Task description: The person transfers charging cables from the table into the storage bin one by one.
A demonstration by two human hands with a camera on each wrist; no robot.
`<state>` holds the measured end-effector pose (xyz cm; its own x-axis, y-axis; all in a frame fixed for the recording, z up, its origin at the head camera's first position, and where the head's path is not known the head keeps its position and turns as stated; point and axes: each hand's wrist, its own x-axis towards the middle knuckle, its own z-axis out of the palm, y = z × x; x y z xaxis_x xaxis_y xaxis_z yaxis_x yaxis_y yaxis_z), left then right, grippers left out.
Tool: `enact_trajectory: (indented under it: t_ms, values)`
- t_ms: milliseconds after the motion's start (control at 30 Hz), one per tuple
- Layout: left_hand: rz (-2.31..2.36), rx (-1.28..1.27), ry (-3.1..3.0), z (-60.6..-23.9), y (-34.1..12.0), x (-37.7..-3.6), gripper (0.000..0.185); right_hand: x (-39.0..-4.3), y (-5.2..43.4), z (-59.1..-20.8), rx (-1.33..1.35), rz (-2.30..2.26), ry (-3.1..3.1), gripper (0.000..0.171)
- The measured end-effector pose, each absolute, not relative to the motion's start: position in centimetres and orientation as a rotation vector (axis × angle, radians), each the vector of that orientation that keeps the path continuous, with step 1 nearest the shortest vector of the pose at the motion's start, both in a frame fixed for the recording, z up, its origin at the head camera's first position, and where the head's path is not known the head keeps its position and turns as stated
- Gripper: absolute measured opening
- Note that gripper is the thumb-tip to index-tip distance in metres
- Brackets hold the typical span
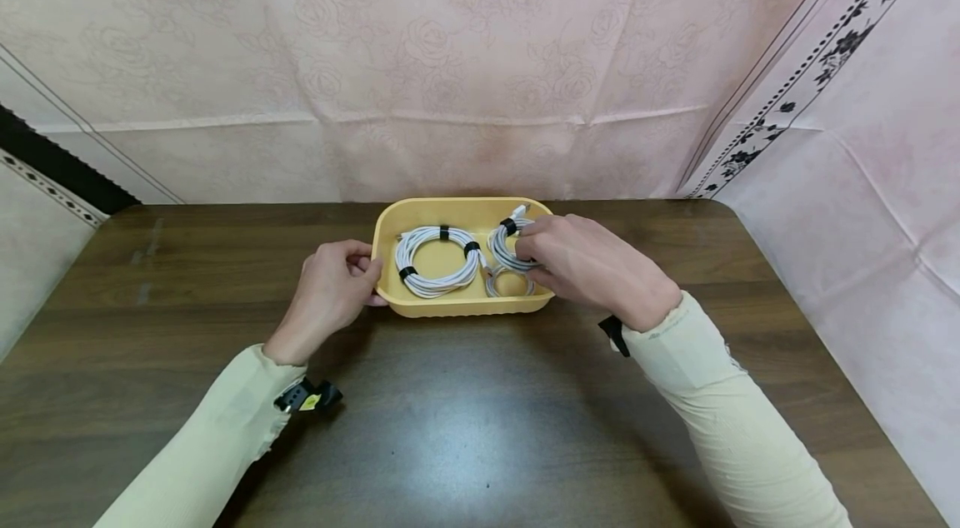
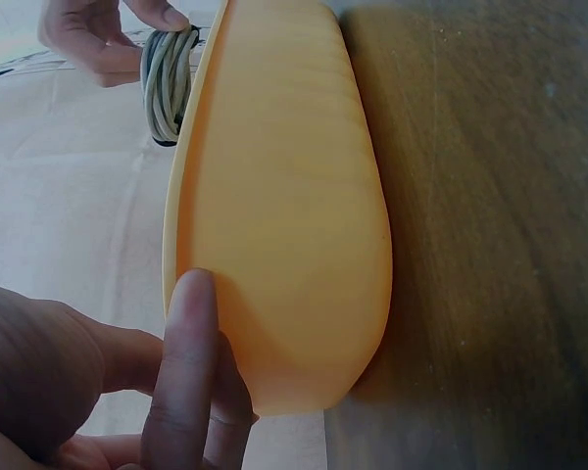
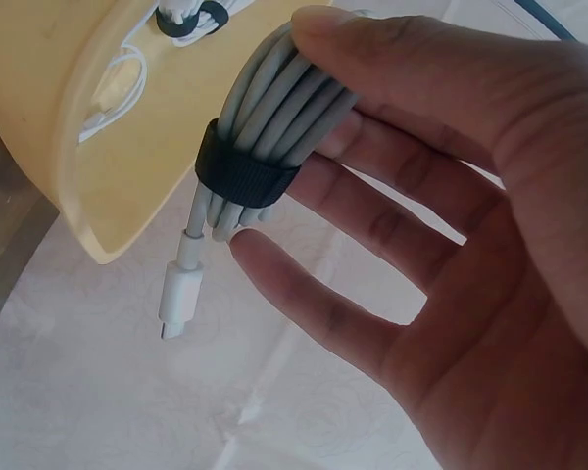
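Observation:
My left hand [image 1: 326, 286] grips the left end of a yellow plastic tray [image 1: 465, 308], with fingers against its outer wall. In the left wrist view one finger lies along that wall just below the rim. Over the tray's right part, my right hand [image 1: 592, 266] pinches a coiled grey-white charging cable [image 3: 284, 108] between thumb and fingers. A black strap [image 3: 240, 171] binds this coil, and a white plug [image 3: 181, 294] hangs from it. Inside the tray lie a large white cable coil [image 1: 437, 288] with black straps and a smaller thin coil [image 1: 492, 285], partly covered from above.
The tray stands at the back of a dark wooden table [image 1: 450, 395]. Behind it hangs a pale rose-patterned cloth [image 1: 465, 78], close to the table's rear edge. More cloth [image 1: 885, 195] drops along the right side. Both wrists carry black straps.

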<state>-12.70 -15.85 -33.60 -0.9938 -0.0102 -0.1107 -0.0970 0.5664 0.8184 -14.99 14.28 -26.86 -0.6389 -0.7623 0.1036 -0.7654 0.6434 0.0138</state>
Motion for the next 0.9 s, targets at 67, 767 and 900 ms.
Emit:
enact_trajectory:
  t_ms: [67,767,900]
  values:
    - [1.419,-0.092,2.698,-33.6,-15.8,-12.7,0.036,-15.0,14.2,-26.9,1.285,0.050,-2.755,0.028]
    - [1.417,-0.096,2.703,-33.7,-15.9,-12.8,0.035,-15.3,13.2,-27.2,1.311,0.046,-2.733,0.032]
    - [1.405,-0.099,2.707,-33.7,-15.9,-12.8,0.035,-15.3,13.0,-27.2,1.313,0.041,-2.731,0.033]
